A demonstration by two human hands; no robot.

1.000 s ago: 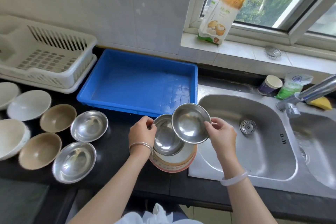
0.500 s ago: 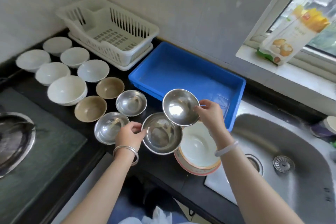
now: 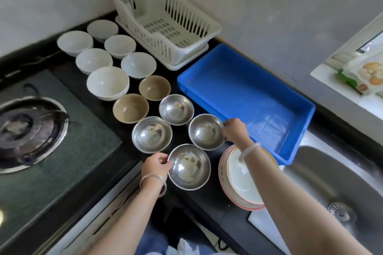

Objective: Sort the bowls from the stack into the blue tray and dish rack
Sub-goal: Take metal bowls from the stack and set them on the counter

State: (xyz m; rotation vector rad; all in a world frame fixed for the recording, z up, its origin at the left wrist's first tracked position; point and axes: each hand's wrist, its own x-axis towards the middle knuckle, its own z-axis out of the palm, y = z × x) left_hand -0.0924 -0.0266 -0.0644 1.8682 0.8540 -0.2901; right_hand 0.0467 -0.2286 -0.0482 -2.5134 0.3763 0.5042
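Observation:
My left hand (image 3: 155, 164) grips the left rim of a steel bowl (image 3: 189, 166) at the counter's front edge. My right hand (image 3: 235, 130) pinches the right rim of a second steel bowl (image 3: 206, 131) just behind it. Two more steel bowls (image 3: 152, 134) (image 3: 176, 109) sit beside them. The remaining stack (image 3: 241, 182), a white bowl in pink-rimmed dishes, stands under my right forearm. The blue tray (image 3: 244, 93) and the white dish rack (image 3: 165, 20) hold nothing.
Two brown bowls (image 3: 130, 108) (image 3: 154, 87) and several white bowls (image 3: 107, 83) stand in rows on the black counter. A gas hob (image 3: 31, 126) lies to the left, a steel sink (image 3: 339, 188) to the right. A food packet (image 3: 366, 74) stands on the window sill.
Both hands carried their steel bowls left and down from above the stack to the counter, next to the other steel bowls. The view swung left.

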